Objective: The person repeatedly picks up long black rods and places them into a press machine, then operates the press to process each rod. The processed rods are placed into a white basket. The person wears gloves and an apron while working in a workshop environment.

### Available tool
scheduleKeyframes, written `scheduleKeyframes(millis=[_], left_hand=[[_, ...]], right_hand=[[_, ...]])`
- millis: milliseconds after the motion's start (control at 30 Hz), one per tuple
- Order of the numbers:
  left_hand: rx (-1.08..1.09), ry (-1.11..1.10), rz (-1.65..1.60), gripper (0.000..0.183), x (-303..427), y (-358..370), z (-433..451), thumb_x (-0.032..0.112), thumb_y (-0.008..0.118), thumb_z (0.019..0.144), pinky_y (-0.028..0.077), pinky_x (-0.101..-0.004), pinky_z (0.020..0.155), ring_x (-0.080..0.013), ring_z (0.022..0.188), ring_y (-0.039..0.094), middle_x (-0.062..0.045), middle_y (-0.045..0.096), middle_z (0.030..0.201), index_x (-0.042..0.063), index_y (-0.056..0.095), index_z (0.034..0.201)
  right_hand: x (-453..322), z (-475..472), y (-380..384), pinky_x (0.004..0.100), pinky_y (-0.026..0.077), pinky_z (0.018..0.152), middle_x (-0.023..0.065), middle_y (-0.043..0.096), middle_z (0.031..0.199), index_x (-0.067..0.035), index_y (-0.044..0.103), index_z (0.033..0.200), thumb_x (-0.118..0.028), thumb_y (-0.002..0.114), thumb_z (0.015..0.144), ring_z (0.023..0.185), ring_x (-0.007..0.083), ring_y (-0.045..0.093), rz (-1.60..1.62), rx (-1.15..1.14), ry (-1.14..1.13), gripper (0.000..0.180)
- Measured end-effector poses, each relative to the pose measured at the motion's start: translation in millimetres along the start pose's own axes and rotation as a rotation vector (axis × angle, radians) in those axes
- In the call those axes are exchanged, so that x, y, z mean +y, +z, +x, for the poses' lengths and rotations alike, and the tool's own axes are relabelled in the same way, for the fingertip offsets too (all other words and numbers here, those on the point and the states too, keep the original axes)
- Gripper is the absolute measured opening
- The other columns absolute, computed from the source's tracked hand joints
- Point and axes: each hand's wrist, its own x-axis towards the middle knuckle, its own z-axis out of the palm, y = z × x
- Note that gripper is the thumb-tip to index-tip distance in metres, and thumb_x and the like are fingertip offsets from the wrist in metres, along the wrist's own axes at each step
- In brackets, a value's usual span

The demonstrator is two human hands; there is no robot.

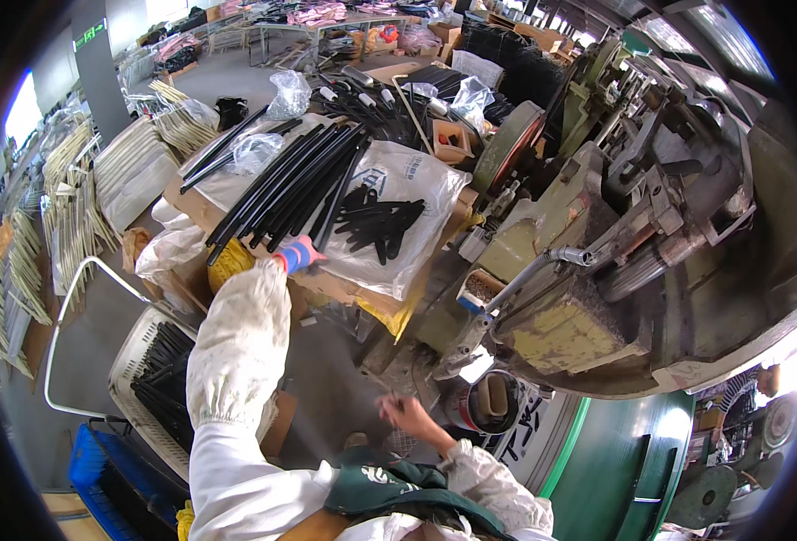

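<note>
My left hand (298, 255), in a pink and blue glove with a white sleeve cover behind it, reaches to the near edge of a worktable. It is beside the lower ends of a bundle of black tubes (290, 182); its fingers are largely hidden from this angle. Right of the tubes, short black pieces (381, 223) are piled on a white plastic sheet (432, 182) with printing. Lower down, in front of my body, is my right hand (406, 418), bare and partly curled. Whether it holds anything small is unclear.
A large worn green machine (567, 324) with a metal lever (527, 280) stands on the right. Below it is a bucket (489, 406). A white plastic basket (127, 358) of black parts and a blue crate (90, 456) sit at left, beside a bent white tube (52, 351).
</note>
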Motion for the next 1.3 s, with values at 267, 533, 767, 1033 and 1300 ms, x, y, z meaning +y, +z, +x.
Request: scheduleKeyframes(millis=[267, 533, 767, 1033, 1300], left_hand=[[-0.261, 0.477, -0.908, 0.033, 31, 57, -123, 0.015, 0.075, 0.079, 0.052, -0.0277, 0.075, -0.0131, 0.081, 0.064, -0.008, 0.071, 0.095, 0.000, 0.067, 0.107], [0.390, 0.633, 0.517, 0.060, 79, -36, -183, 0.041, 0.068, 0.075, 0.028, -0.0492, 0.106, -0.0354, 0.125, 0.039, -0.012, 0.049, 0.134, 0.010, 0.057, 0.124], [0.484, 1.314, 0.324, 0.050, 148, -11, -211, 0.029, 0.071, 0.066, 0.038, -0.0444, 0.099, -0.0314, 0.109, 0.049, -0.012, 0.055, 0.110, 0.010, 0.060, 0.111], [0.481, 1.211, 0.208, 0.044, 225, 14, -257, 0.030, 0.072, 0.068, 0.040, -0.0468, 0.088, -0.0320, 0.105, 0.052, -0.013, 0.057, 0.110, 0.009, 0.064, 0.106], [0.532, 1.081, 0.268, 0.038, 252, 43, -270, 0.037, 0.067, 0.074, 0.041, -0.0439, 0.081, -0.0272, 0.100, 0.052, -0.008, 0.058, 0.102, 0.015, 0.066, 0.106]], right_hand=[[-94, 166, 15, 0.0240, 0.034, 0.044, -0.0003, 0.055, 0.065, -0.003, 0.063, 0.086, -0.036, 0.057, 0.094, 0.051, 0.0091, 0.045, 0.525, 0.384, 0.179, 0.034], [-129, 42, -21, 0.0204, 0.033, 0.057, -0.0055, 0.054, 0.071, -0.003, 0.063, 0.081, -0.018, 0.061, 0.091, 0.064, 0.0030, 0.044, 0.328, 0.526, -0.087, 0.019], [-146, -122, -117, 0.0199, 0.042, 0.064, -0.0029, 0.061, 0.074, 0.001, 0.065, 0.112, -0.015, 0.067, 0.088, 0.070, 0.0040, 0.053, 0.119, 0.313, -0.035, 0.029], [-142, -165, -196, 0.0225, 0.041, 0.064, -0.0008, 0.057, 0.070, 0.004, 0.066, 0.096, -0.013, 0.067, 0.086, 0.067, 0.0072, 0.050, -0.060, 0.500, -0.082, 0.020], [-114, -164, -239, 0.0214, 0.036, 0.058, -0.0024, 0.057, 0.069, 0.002, 0.068, 0.099, -0.019, 0.069, 0.085, 0.063, 0.0055, 0.047, 0.066, 0.507, -0.115, 0.025]])
